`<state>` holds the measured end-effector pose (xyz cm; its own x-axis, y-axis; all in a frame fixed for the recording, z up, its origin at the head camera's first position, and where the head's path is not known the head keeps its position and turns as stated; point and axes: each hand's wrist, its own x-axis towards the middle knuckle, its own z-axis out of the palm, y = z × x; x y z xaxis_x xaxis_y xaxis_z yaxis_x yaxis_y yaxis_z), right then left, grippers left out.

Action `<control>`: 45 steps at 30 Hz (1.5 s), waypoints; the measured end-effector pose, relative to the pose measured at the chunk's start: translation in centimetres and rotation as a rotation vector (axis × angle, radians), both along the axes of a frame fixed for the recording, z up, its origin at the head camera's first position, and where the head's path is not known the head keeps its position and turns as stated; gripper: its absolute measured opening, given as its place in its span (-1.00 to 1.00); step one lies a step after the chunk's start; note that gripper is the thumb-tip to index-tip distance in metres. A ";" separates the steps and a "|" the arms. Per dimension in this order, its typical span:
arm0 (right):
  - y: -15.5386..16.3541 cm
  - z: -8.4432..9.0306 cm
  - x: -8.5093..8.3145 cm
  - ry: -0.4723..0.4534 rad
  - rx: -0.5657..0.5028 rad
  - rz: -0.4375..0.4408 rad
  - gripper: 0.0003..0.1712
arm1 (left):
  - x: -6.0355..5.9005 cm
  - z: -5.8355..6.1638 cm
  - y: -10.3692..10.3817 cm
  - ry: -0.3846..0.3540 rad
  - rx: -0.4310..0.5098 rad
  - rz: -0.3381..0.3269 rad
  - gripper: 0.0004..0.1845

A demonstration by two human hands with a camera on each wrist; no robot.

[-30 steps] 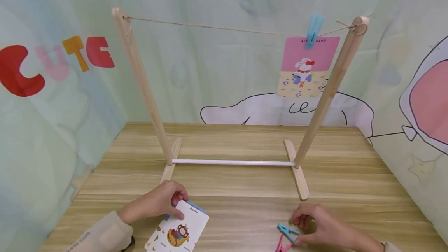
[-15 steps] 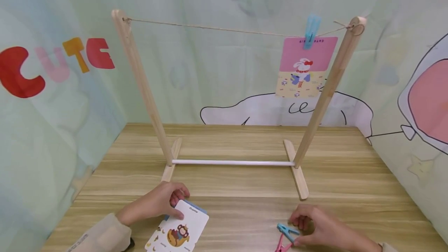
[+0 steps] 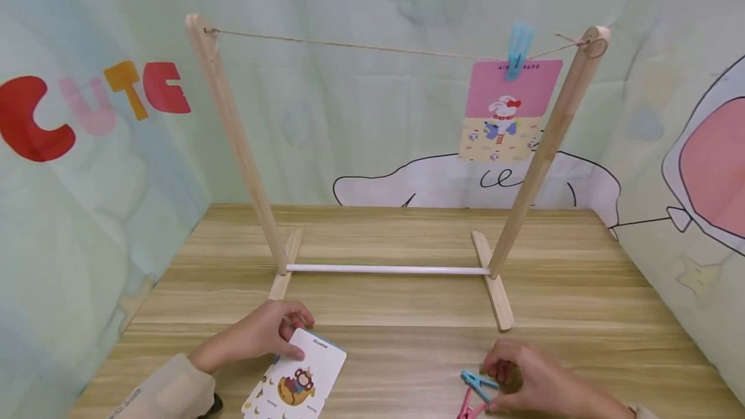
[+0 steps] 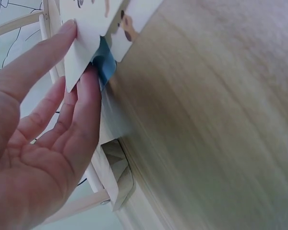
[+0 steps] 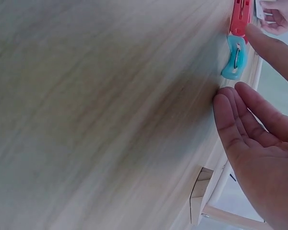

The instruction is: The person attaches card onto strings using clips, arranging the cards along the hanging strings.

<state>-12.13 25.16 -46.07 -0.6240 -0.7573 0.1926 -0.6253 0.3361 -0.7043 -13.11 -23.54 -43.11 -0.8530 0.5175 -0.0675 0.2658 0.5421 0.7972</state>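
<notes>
In the head view my left hand (image 3: 269, 335) pinches a white monkey card (image 3: 308, 367), thumb on its face. The left wrist view shows a fingertip (image 4: 89, 79) at the lower edge, beside a blue card (image 4: 104, 62). More cards (image 4: 129, 28) lie beneath. My right hand (image 3: 535, 374) rests at the table, fingers loosely bent and holding nothing. Its thumb reaches close to a blue clothespin (image 3: 480, 385) and a pink clothespin (image 3: 470, 406), which lie against each other.
A wooden stand (image 3: 244, 147) with a white crossbar (image 3: 390, 269) stands on the table (image 3: 384, 231). Along its string (image 3: 349, 45), near the right post (image 3: 550, 141), a light blue clothespin (image 3: 518, 50) holds a pink-and-yellow bunny card (image 3: 495, 92). Printed curtains surround the table.
The monkey card has shifted slightly up over the blue card in my left hand. My right hand and the loose clothespins stay nearly still.
</notes>
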 end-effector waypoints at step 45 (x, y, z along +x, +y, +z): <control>0.4 -1.4 -0.5 -0.080 -0.210 0.035 -0.61 | 0.4 -1.0 -1.3 -0.208 0.231 0.120 -0.64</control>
<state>-12.65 25.53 -47.44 -0.6176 -0.7272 0.2998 -0.5735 0.1556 -0.8043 -12.73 -24.84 -44.11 -0.8893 0.4358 -0.1390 0.0297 0.3582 0.9332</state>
